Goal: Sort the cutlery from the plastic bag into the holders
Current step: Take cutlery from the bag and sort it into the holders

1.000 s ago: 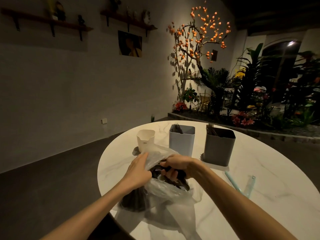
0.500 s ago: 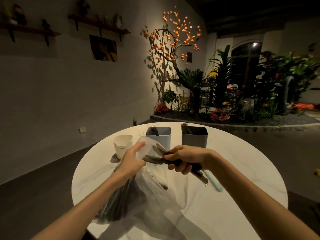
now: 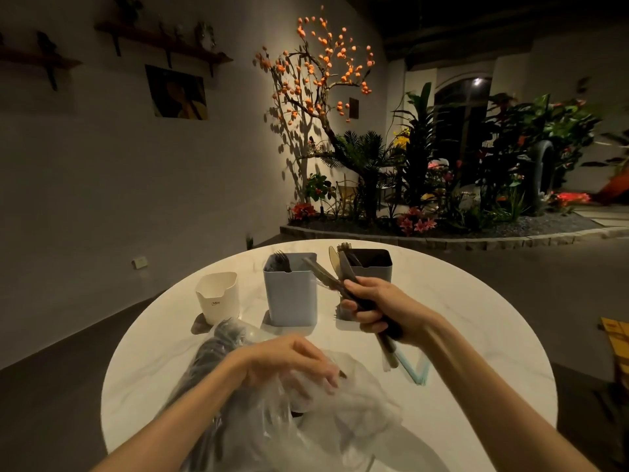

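Three holders are standing in a row across the far half of a round white table (image 3: 459, 335), seen from above the person's hands. At center right of the frame, the right hand (image 3: 381, 310) is gripping a bundle of dark cutlery (image 3: 340, 277), fingers curled tightly around the handles, the tips fanning up toward the dark grey holder (image 3: 372, 262) directly behind it. More utensils are poking out of that holder. Just left of it, the light blue holder (image 3: 291, 289) is holding dark forks (image 3: 280, 260), their tines showing above the rim. Further left, the small white holder (image 3: 218, 296) is sitting near the table's edge.

At lower center, the left hand (image 3: 289, 364) is resting on the clear plastic bag (image 3: 323, 420), fingers loosely bent and pinching the crumpled film. Inside the bag, toward the lower left, a dark mass of remaining cutlery (image 3: 207, 362) is lying against the tabletop. A pale blue strip (image 3: 413, 369) is lying on the table just right of the bag, below the right wrist.
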Demonstrator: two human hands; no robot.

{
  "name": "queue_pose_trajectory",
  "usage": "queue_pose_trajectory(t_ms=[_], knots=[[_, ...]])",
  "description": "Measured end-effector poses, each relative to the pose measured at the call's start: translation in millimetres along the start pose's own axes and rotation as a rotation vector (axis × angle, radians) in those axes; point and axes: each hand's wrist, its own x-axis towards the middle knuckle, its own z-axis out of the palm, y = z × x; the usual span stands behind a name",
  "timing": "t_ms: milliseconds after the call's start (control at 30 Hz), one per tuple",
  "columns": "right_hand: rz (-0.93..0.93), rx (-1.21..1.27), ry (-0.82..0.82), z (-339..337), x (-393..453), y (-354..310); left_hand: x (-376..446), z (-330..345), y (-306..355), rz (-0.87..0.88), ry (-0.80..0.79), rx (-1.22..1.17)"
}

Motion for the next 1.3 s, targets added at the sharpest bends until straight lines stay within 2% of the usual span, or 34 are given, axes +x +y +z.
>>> queue_pose_trajectory(t_ms=[67,133,167,233,333,467,533,667,733,800,933,1200,1267,1300], knots=[[-0.044,-0.034,0.078,4,13,16,14,-3,-4,0.107,0.26,-0.142],[-0.108,-0.113,0.145,8,26,33,34,-14,-12,0.185,0.552,-0.485],[-0.135,-0.155,0.172,10,33,42,44,-20,-15,0.209,0.617,-0.591],[-0.164,-0.226,0.208,16,43,55,57,-20,-13,0.226,0.595,-0.642],[-0.138,-0.422,0.3,22,61,78,78,-10,-13,0.158,0.548,-0.68],[-0.168,-0.592,0.425,23,76,107,103,-13,-38,0.057,0.62,-0.797],[-0.184,-0.559,0.451,19,79,114,110,-17,-50,0.039,0.552,-0.847],[-0.17,-0.364,0.385,10,79,113,115,-19,-72,0.137,0.452,-1.066],[-0.171,-0.251,0.372,8,78,111,116,-16,-73,0.173,0.459,-1.035],[-0.181,-0.206,0.392,6,77,112,118,-14,-73,0.14,0.536,-1.002],[-0.243,-0.32,0.543,-6,84,121,115,-17,-73,0.158,0.604,-1.003],[-0.298,-0.357,0.597,-7,82,122,108,-18,-72,0.143,0.601,-0.906],[-0.326,-0.36,0.702,-6,79,118,107,-17,-69,0.146,0.579,-0.952],[-0.346,-0.372,0.807,-7,78,116,106,-16,-67,0.156,0.559,-0.968]])
